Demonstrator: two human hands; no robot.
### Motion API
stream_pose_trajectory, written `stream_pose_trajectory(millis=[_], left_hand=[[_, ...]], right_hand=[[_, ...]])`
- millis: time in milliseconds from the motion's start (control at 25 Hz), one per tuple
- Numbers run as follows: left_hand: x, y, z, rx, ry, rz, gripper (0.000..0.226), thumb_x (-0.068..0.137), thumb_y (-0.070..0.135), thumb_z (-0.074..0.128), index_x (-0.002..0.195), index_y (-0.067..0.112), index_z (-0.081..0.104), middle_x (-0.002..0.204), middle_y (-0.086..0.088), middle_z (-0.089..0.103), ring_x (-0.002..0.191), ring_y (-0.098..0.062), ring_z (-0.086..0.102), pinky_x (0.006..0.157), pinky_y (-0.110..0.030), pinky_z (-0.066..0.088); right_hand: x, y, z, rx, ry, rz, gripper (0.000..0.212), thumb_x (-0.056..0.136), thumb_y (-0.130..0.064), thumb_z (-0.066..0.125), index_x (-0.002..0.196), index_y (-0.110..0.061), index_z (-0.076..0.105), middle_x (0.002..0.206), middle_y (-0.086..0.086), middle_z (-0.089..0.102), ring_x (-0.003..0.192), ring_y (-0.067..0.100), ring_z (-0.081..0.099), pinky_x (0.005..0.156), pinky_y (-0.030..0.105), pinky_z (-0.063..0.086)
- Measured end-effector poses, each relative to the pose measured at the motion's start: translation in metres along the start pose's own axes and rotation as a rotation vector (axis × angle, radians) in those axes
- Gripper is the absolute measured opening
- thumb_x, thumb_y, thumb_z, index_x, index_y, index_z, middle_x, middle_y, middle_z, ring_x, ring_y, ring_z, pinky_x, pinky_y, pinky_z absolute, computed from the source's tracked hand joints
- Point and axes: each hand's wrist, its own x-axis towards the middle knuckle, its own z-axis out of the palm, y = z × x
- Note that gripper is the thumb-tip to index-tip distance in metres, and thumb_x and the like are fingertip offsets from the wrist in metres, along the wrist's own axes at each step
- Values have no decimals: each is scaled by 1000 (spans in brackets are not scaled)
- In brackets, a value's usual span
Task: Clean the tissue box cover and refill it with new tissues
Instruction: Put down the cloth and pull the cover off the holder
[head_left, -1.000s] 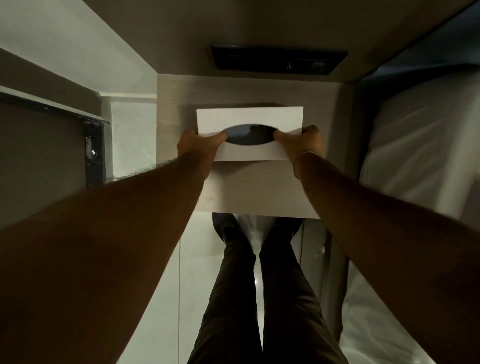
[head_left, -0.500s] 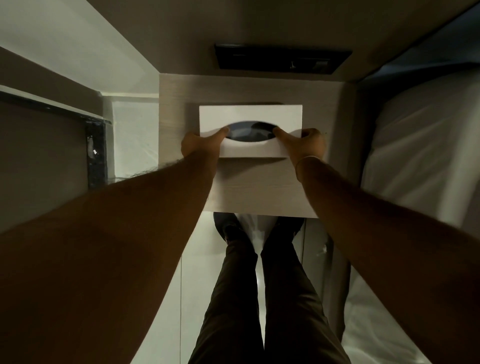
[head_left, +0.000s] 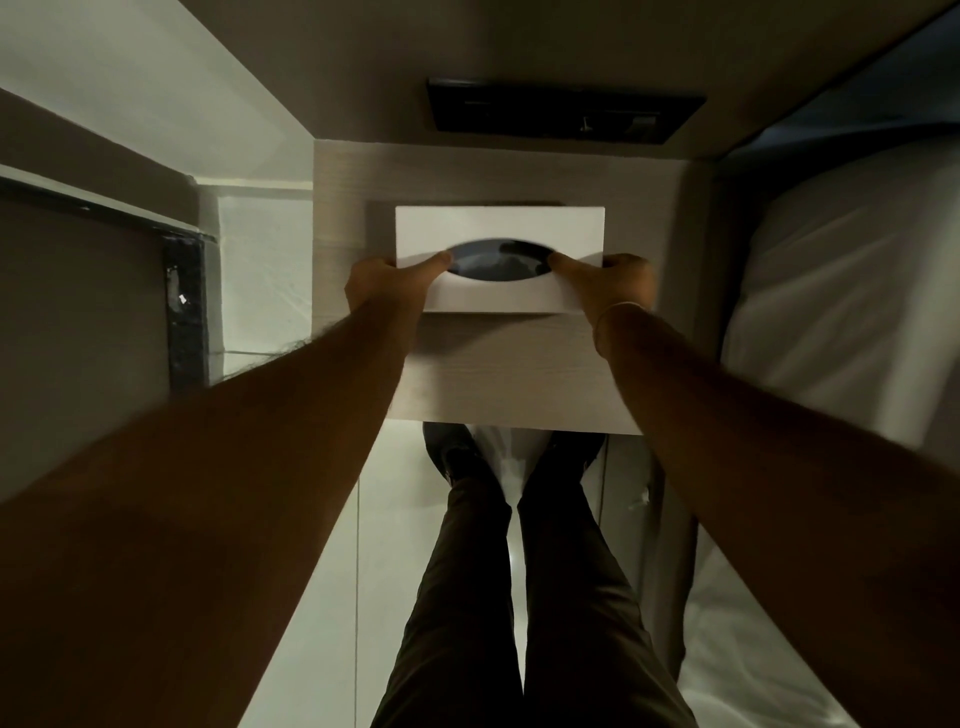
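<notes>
- White rectangular tissue box cover (head_left: 498, 236) with a dark oval opening sits on the pale wood-grain bedside table (head_left: 519, 374), towards its back half.
- Our left hand (head_left: 384, 283) grips the cover's left end, thumb laid along the top to the oval's edge; our right hand (head_left: 610, 283) mirrors it on the right end. Both are closed around the cover.
- We judge the two-ended grip is for keeping the cover level while lifting or seating it.
- No tissue shows through the oval; whether it is filled we cannot tell.
- Around: black wall panel (head_left: 563, 114) behind the table, white bed (head_left: 841, 312) to the right, pale floor (head_left: 265, 275) to the left.
- Nothing else on the tabletop blocks the cover.
</notes>
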Motion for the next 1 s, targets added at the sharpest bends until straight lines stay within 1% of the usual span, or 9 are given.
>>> stream_pose_trajectory(millis=[200, 320, 400, 480, 560, 680, 800, 920, 1000], left_hand=[[7, -2, -3, 79, -6, 39, 62, 60, 67, 93, 95, 30, 58, 98, 7, 64, 88, -17, 64, 66, -29, 52], [9, 0, -5, 129, -14, 38, 69, 59, 67, 91, 106, 25, 65, 106, 3, 66, 94, -21, 66, 77, -35, 60], [8, 0, -5, 121, -13, 42, 75, 58, 67, 91, 113, 22, 68, 106, 3, 66, 96, -21, 66, 80, -36, 61], [7, 1, -5, 118, -14, 60, 67, 60, 67, 91, 106, 26, 64, 104, 5, 64, 95, -20, 65, 75, -33, 57], [7, 3, -7, 125, -22, 77, 63, 61, 67, 91, 99, 29, 59, 103, 5, 64, 95, -20, 65, 73, -32, 55], [6, 8, -9, 133, -18, 82, 65, 58, 69, 90, 100, 29, 60, 103, 7, 64, 93, -19, 64, 71, -31, 54], [5, 9, -10, 143, -23, 64, 62, 60, 69, 89, 96, 30, 57, 89, 10, 59, 75, -10, 58, 56, -24, 45], [1, 7, -4, 76, 22, 27, 64, 65, 63, 92, 110, 26, 64, 90, 11, 57, 69, -6, 52, 49, -20, 37], [-1, 5, 1, -4, 36, 18, 69, 67, 59, 93, 119, 22, 67, 98, 9, 61, 82, -11, 61, 55, -20, 42]], right_hand=[[-1, 1, 2, 0, 20, -9, 56, 62, -63, 94, 96, -23, 77, 96, -7, 79, 81, 7, 71, 58, 20, 54], [2, 0, 1, -17, 11, -14, 62, 63, -61, 95, 105, -20, 76, 103, -4, 78, 87, 10, 71, 69, 26, 61], [3, 0, 1, -30, 5, -21, 62, 64, -61, 94, 106, -20, 74, 105, -3, 77, 89, 11, 70, 72, 28, 61], [3, 2, 0, -43, 3, -31, 61, 66, -61, 93, 108, -22, 72, 105, -4, 76, 90, 11, 70, 73, 28, 60], [5, 3, 0, -53, 1, -40, 63, 66, -61, 92, 110, -21, 72, 106, -4, 76, 93, 13, 71, 79, 33, 63], [8, 3, -3, -57, -10, -38, 61, 66, -62, 92, 108, -21, 74, 102, -5, 77, 91, 11, 71, 82, 34, 64], [8, 2, -2, -47, -27, -34, 56, 66, -62, 92, 103, -24, 74, 97, -8, 76, 87, 9, 71, 81, 33, 64], [6, 3, 0, -63, -21, -42, 56, 67, -64, 91, 102, -23, 75, 101, -5, 78, 90, 12, 72, 77, 30, 62], [4, 2, 2, -51, -15, -38, 61, 66, -65, 90, 105, -22, 75, 104, -4, 78, 91, 12, 72, 69, 26, 57]])
